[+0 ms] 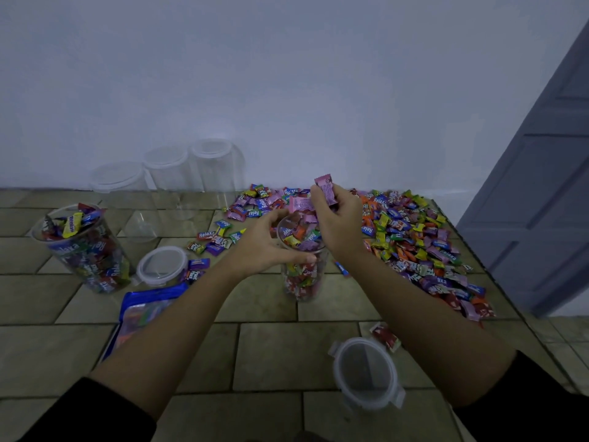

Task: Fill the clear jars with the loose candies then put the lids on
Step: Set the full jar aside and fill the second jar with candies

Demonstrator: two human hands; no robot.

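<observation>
A clear jar (302, 282) nearly full of wrapped candies stands on the tiled floor in the middle. My left hand (264, 240) grips its rim from the left. My right hand (338, 215) hovers over the jar's mouth and holds several pink candies (325, 191). A big heap of loose candies (420, 244) spreads to the right and behind the jar. A second full, open jar (89, 253) stands at the left. Two lids lie on the floor, one (162, 266) by the left jar and one (366, 373) in front.
Three clear empty jars (172, 177) stand against the white wall at the back left. A blue candy bag (143, 311) lies under my left forearm. A few stray candies (216, 237) lie left of the middle jar. A grey door (541, 186) rises at the right.
</observation>
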